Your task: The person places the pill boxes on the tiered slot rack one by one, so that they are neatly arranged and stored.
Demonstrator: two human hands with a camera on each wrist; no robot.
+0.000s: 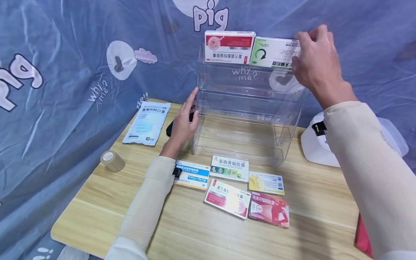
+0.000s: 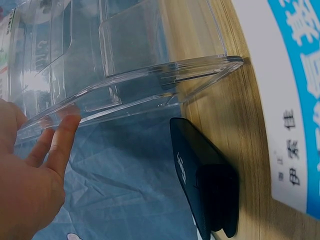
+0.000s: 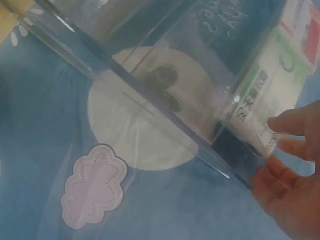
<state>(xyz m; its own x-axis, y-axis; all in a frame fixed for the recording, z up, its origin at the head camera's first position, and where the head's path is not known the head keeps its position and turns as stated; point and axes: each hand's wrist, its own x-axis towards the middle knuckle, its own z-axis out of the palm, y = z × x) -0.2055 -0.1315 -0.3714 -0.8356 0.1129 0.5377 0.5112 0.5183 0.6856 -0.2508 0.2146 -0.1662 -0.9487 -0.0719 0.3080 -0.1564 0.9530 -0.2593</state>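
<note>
A clear acrylic tiered rack [image 1: 247, 108] stands at the back of the wooden table [image 1: 97, 202]. Its top tier holds a red-and-white medicine box [image 1: 229, 47] and a green-and-white medicine box [image 1: 274, 53]. My right hand [image 1: 299, 50] pinches the green box at its right end; in the right wrist view the fingers [image 3: 295, 125] curl round the green box [image 3: 270, 95] behind the rack wall [image 3: 150, 100]. My left hand [image 1: 190, 104] lies with straight fingers against the rack's left side wall; the left wrist view shows the fingertips [image 2: 67, 117] touching the rack's edge [image 2: 125, 85].
Several medicine boxes lie in front of the rack, among them a blue-and-white box [image 1: 191, 175], a yellow box [image 1: 266, 182] and a pink box [image 1: 269, 209]. A mask packet [image 1: 147, 122], a tape roll [image 1: 112, 160] and a black object [image 1: 169, 128] lie left; a white object [image 1: 316, 142] sits right.
</note>
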